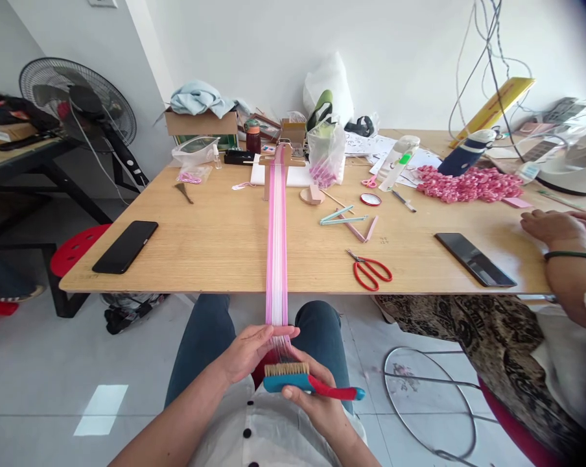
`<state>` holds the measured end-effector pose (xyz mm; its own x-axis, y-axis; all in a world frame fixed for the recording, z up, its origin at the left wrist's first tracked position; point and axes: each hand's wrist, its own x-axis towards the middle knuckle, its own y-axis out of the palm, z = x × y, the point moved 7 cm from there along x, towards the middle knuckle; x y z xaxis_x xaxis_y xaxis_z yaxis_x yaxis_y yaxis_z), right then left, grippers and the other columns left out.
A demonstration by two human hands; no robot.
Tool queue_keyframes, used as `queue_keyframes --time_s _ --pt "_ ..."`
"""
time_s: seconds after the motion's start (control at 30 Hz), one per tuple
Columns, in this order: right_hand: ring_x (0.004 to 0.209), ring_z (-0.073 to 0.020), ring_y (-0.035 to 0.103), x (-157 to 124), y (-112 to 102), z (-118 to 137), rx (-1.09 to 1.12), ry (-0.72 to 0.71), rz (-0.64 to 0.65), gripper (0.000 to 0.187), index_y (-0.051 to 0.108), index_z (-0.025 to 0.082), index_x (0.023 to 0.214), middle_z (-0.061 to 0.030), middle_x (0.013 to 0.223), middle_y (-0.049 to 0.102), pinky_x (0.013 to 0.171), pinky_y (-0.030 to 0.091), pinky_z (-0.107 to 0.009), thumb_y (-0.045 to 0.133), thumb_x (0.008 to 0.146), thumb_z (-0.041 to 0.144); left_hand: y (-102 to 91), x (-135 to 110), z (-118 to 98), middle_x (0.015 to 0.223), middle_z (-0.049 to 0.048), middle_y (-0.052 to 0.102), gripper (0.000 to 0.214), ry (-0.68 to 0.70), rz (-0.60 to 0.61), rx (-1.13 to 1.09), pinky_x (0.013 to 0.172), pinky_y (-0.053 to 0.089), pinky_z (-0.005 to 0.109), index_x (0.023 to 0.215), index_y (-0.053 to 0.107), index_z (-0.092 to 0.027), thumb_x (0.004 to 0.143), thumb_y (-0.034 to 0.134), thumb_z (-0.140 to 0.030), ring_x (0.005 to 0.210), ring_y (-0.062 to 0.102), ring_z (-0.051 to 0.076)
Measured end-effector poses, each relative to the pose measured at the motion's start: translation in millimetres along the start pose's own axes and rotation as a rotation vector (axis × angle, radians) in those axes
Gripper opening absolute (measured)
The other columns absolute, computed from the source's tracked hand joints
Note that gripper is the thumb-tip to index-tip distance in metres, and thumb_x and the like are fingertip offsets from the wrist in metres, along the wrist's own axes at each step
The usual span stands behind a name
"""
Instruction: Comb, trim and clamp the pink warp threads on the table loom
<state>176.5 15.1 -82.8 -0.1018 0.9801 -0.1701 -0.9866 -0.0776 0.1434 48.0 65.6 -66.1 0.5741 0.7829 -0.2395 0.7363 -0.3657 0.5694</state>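
A flat band of pink and white threads is stretched down the centre of the frame, from a wooden holder at upper centre, past the near edge of the surface, to the hands at lower centre. The left hand is laid across the band with its fingers extended; whether its grip is closed on the threads cannot be told. A blue and red brush is held in the grip of the right hand, just below the band's end, with its bristles turned upward. Red-handled scissors are seen right of the band, with blue strips above them. One phone is placed at left, another phone at right. A pink bundle is seen at upper right, near another person's hand. A fan is visible at upper left.
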Motion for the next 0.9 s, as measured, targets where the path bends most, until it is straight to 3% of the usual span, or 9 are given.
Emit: queue_keyframes --time_s 0.2,0.3,0.43,0.57,0.7,0.8,0.9 --pt "0.136 -0.0345 0.038 -17 -15 16 -0.332 -0.340 0.063 0.064 0.062 0.037 0.125 -0.0052 0.140 0.053 0.112 0.029 -0.056 0.083 0.065 0.044 9.6 -4 -6 0.119 0.0128 0.070 0.033 0.073 0.013 -0.113 0.113 0.033 0.046 0.108 0.073 -0.013 0.092 0.053 -0.035 0.121 0.059 0.028" --pt "0.139 -0.0350 0.033 -24 -28 9 -0.372 -0.288 0.074 0.060 0.064 0.036 0.123 -0.0071 0.145 0.048 0.112 0.028 -0.057 0.080 0.067 0.049 14.7 -10 -14 0.115 0.0131 0.072 0.032 0.098 0.013 -0.180 0.113 0.034 0.047 0.105 0.074 -0.013 0.090 0.055 -0.034 0.118 0.061 0.029" --pt "0.134 -0.0360 0.041 -31 -58 -15 -0.333 -0.114 0.049 0.049 0.069 0.032 0.117 -0.0120 0.144 0.049 0.107 0.037 -0.055 0.077 0.072 0.048 20.2 -22 -28 0.112 0.0120 0.073 0.032 0.134 -0.002 -0.198 0.112 0.036 0.049 0.104 0.075 -0.015 0.088 0.059 -0.037 0.115 0.062 0.030" --pt "0.121 -0.0352 0.055 -38 -106 -29 -0.390 -0.026 -0.162 0.047 0.071 0.027 0.115 -0.0139 0.128 0.062 0.099 0.047 -0.052 0.076 0.073 0.044 26.4 -34 -47 0.113 0.0085 0.073 0.030 0.200 0.068 -0.198 0.107 0.043 0.046 0.106 0.074 -0.017 0.090 0.056 -0.035 0.111 0.065 0.028" --pt "0.106 -0.0313 0.065 -55 -150 -20 -0.477 -0.067 -0.426 0.050 0.067 0.025 0.120 -0.0113 0.112 0.070 0.089 0.055 -0.046 0.075 0.074 0.043 24.3 -42 -61 0.118 0.0054 0.071 0.031 0.234 0.169 -0.168 0.102 0.047 0.036 0.112 0.071 -0.019 0.095 0.048 -0.030 0.110 0.066 0.024" --pt "0.099 -0.0275 0.067 -71 -162 6 -0.609 -0.233 -0.571 0.049 0.064 0.025 0.123 -0.0091 0.106 0.070 0.085 0.056 -0.042 0.075 0.076 0.039 13.6 -41 -58 0.122 0.0059 0.069 0.033 0.172 0.149 -0.009 0.104 0.046 0.036 0.115 0.070 -0.021 0.095 0.046 -0.031 0.114 0.064 0.025" --pt "0.096 -0.0251 0.066 -80 -154 42 -0.788 -0.447 -0.649 0.053 0.060 0.028 0.127 -0.0084 0.107 0.067 0.082 0.056 -0.040 0.076 0.077 0.033 1.0 -36 -45 0.128 0.0079 0.065 0.035 0.061 0.068 0.246 0.108 0.041 0.037 0.119 0.068 -0.022 0.096 0.045 -0.034 0.120 0.060 0.026"
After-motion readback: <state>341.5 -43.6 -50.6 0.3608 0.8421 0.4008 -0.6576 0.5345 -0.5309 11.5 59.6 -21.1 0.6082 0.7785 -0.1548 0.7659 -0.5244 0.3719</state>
